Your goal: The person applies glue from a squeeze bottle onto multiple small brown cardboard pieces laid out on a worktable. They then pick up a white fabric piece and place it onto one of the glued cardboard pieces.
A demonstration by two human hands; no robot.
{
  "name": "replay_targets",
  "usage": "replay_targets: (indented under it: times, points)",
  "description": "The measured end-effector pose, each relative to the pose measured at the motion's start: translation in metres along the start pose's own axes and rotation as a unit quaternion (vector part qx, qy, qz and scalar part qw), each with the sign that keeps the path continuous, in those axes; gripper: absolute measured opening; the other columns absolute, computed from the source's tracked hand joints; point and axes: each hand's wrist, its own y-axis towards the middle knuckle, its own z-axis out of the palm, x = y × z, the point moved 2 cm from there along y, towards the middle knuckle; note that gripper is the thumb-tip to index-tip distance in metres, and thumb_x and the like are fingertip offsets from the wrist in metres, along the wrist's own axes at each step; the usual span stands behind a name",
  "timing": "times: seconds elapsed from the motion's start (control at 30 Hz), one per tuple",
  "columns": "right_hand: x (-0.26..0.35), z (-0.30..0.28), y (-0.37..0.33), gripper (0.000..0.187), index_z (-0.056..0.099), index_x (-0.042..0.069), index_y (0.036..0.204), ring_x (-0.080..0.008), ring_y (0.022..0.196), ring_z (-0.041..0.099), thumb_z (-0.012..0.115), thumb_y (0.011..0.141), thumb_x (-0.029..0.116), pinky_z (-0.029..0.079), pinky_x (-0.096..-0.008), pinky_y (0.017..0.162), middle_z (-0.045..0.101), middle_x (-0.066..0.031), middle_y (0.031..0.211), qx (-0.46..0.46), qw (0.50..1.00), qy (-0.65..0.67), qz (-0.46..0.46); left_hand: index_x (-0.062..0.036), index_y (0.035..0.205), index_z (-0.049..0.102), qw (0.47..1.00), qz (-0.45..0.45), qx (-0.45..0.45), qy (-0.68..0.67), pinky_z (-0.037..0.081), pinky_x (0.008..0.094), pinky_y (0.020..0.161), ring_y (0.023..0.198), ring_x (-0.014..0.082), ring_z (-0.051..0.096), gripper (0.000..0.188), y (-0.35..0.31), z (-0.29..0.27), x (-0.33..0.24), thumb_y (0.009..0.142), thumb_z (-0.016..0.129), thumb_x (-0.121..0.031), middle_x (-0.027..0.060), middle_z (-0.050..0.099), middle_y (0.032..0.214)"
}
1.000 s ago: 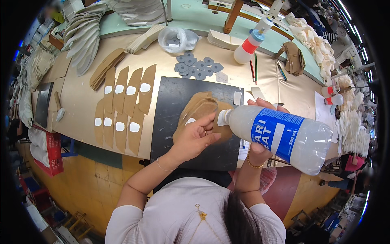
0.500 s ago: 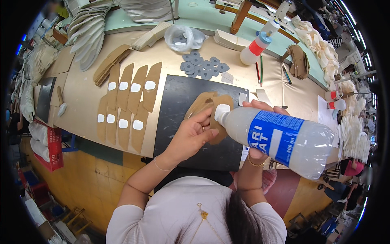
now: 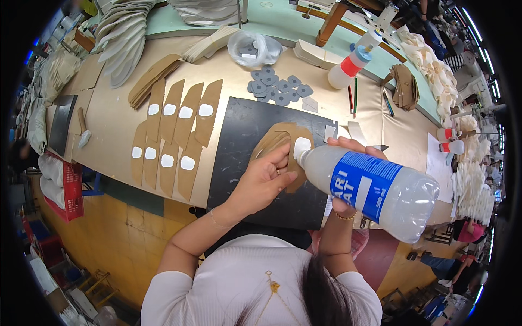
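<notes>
My right hand is wrapped round a clear plastic bottle with a blue label and cloudy, whitish contents. The bottle lies tilted almost on its side, its neck pointing left at a white patch on a brown cut piece. My left hand has its fingers closed on the left edge of that piece, thumb toward me. More brown pieces lie partly under my left fingers. Both hands work over a black mat. The bottle's mouth touches or nearly touches the patch's lower edge.
Left of the mat, several brown pieces with white patches lie in two rows. Grey small pieces, a plastic bag, a red-banded bottle and pencils are beyond it. A small brush lies far left.
The bottle's neck has moved slightly toward me across the white patch, uncovering more of the patch. My left hand still holds the piece. The whole view has shifted a little.
</notes>
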Motion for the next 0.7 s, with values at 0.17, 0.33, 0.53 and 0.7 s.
replay_targets:
  times: [0.17, 0.33, 0.53, 0.7]
  points:
    - [-0.012, -0.007, 0.000, 0.099, 0.037, 0.012, 0.132, -0.0346, 0.114, 0.051, 0.091, 0.050, 0.028, 0.039, -0.0441, 0.098, 0.049, -0.0219, 0.126, -0.033, 0.998, -0.044, -0.027, 0.0047, 0.137, 0.028, 0.999, -0.014, -0.001, -0.034, 0.046, 0.0293, 0.092, 0.113, 0.0169, 0.052, 0.058, -0.004, -0.005, -0.002, 0.085, 0.052, 0.006, 0.0139, 0.049, 0.128]
    - [-0.025, -0.013, -0.012, 0.108, 0.028, 0.000, 0.131, -0.0352, 0.109, 0.055, 0.081, 0.054, 0.054, 0.044, -0.0438, 0.094, 0.051, -0.0256, 0.119, -0.206, 0.961, -0.176, -0.060, 0.0041, 0.137, 0.027, 0.992, -0.023, 0.050, -0.116, 0.045, 0.0309, 0.094, 0.113, 0.0176, 0.052, 0.061, -0.010, -0.024, -0.014, 0.083, 0.055, 0.006, 0.0129, 0.049, 0.128]
    - [-0.012, -0.019, -0.018, 0.095, 0.032, 0.000, 0.129, -0.0438, 0.103, 0.055, 0.063, 0.068, 0.066, 0.049, -0.0549, 0.087, 0.049, -0.0291, 0.120, -0.268, 0.937, -0.224, -0.016, 0.0008, 0.133, 0.037, 0.993, 0.089, -0.038, -0.074, 0.047, 0.0276, 0.089, 0.101, 0.0146, 0.057, 0.061, -0.019, -0.135, -0.057, 0.077, 0.059, 0.008, 0.0082, 0.055, 0.119]
    - [-0.012, -0.008, -0.017, 0.097, 0.031, -0.001, 0.129, -0.0430, 0.102, 0.057, 0.061, 0.069, 0.068, 0.051, -0.0528, 0.085, 0.050, -0.0287, 0.118, -0.260, 0.936, -0.236, 0.018, 0.0008, 0.130, 0.043, 0.970, 0.163, -0.154, 0.097, 0.044, 0.0300, 0.095, 0.106, 0.0176, 0.056, 0.055, -0.033, -0.246, -0.142, 0.077, 0.052, 0.010, 0.0089, 0.055, 0.120]
